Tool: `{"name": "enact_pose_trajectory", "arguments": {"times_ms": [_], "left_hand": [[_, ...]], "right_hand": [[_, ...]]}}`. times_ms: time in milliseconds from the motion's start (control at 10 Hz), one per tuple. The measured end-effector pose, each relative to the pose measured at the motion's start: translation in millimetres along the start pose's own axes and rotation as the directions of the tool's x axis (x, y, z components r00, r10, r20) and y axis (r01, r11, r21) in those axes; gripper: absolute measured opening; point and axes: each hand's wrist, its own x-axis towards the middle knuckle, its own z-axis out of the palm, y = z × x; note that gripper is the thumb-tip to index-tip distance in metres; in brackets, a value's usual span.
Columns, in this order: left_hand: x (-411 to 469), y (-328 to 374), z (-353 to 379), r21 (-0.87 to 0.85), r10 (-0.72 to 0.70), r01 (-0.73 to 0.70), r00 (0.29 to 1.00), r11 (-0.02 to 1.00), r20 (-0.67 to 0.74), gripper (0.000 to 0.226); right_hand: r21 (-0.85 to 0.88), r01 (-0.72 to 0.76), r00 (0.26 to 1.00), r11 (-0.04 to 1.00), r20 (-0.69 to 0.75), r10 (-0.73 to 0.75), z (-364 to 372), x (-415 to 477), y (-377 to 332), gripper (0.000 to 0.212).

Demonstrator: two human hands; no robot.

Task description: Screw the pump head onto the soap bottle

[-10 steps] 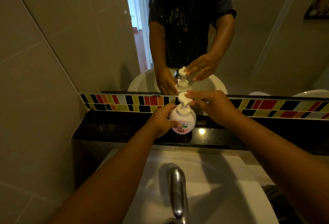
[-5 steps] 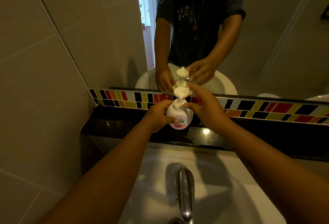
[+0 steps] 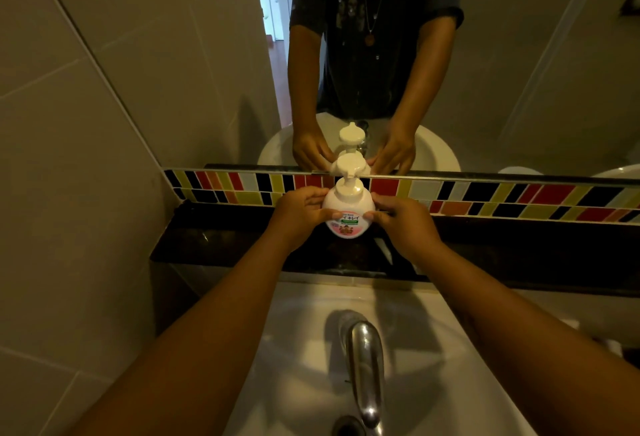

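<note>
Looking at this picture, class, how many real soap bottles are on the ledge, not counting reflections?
1. The soap bottle stands on the dark ledge behind the sink, held between the left hand and right hand. The second one above is its mirror image.

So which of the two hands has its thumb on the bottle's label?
The right hand: its thumb covers the label's edge on the white soap bottle; the left hand grips higher.

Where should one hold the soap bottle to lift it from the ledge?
Judging by its shape, hold the soap bottle at its round belly, from both sides, as the left hand and right hand do now. The pump head stands on a thin neck, a poorer grip.
</note>
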Motion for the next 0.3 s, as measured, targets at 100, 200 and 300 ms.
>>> {"name": "enact_pose_trajectory", "arguments": {"times_ms": [100,200,300], "left_hand": [[4.1,-2.5,4.2,0.022,0.035,-0.035,0.999,0.999,-0.032,0.048],[4.2,0.6,3.7,0.050,0.028,-0.026,0.999,0.998,-0.038,0.047],[-3.4,-2.9,6.5,0.127,0.080,-0.072,0.995,0.989,-0.062,0.049]], "right_hand": [[-0.020,0.000,1.000,1.000,-0.016,-0.001,1.1,5.6,2.8,0.043],[-0.030,0.002,1.000,1.000,-0.021,-0.002,4.0,5.7,1.4,0.043],[-0.092,0.009,0.997,0.996,-0.081,-0.017,9.2,1.1,5.2,0.048]]}}
